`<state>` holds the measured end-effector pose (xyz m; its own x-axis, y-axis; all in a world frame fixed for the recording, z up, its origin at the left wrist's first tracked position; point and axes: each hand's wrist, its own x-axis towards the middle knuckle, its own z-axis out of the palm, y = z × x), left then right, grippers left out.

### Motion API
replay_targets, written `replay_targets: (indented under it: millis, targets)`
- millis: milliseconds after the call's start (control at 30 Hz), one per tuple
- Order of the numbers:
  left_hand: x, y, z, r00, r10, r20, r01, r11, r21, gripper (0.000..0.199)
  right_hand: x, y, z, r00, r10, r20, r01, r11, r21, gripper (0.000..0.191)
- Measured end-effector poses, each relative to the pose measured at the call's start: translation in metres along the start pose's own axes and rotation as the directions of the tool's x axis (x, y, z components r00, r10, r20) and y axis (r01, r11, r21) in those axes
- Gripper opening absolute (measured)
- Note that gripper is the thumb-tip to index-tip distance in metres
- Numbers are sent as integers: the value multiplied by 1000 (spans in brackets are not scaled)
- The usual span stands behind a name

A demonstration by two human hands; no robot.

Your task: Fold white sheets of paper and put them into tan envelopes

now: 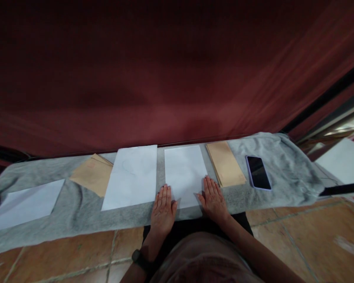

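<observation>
White paper [184, 169] — blank, flat — lies lengthwise on the grey cloth [85, 212].

Three white papers lie on the desk [286, 173]: a near sheet [184, 169] between left grip [163, 210] and right grip [214, 199], a middle sheet [132, 173] and a far sheet [29, 202] leftward. Two envelope groups, uncountable within: left bunch [91, 173], right stack [227, 165]. Rightward, one smartphone [259, 173]; beyond, one white sheet [345, 161].

dim overall | soft shadows | edges stretched, blurred at right
</observation>
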<state>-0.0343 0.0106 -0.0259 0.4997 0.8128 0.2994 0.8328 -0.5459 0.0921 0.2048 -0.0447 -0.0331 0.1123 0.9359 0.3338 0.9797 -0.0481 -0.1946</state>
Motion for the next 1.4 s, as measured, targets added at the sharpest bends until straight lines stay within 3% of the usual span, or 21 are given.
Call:
replay_targets:
  millis: [267,400,600,733,1067,1400]
  targets:
    - [-8,-2,-4,999,-43,-19,43,999,2,64,-24,7,-13,1000,-5,3,5,1000,-6,74]
    - [-3,11,-11,997,-66,-41,65,998,-18,65,-30,6,-21,1000,-6,14,6,1000,29,69]
    - [28,49,0,994,99,52,-91,987,-133,65,6,-24,-16,993,-86,82,70,979,191,57]
    - [45,59,16,975,202,92,-189,973,-134,67,26,-36,-4,985,-138,101,111,965,237,55]
    - [55,28,17,996,77,43,-74,995,-66,58,31,-5,17,998,-53,33,52,998,33,60]
    - [43,7,14,997,-65,-48,64,998,-29,59,33,2,19,998,60,-20,-60,998,-25,67]
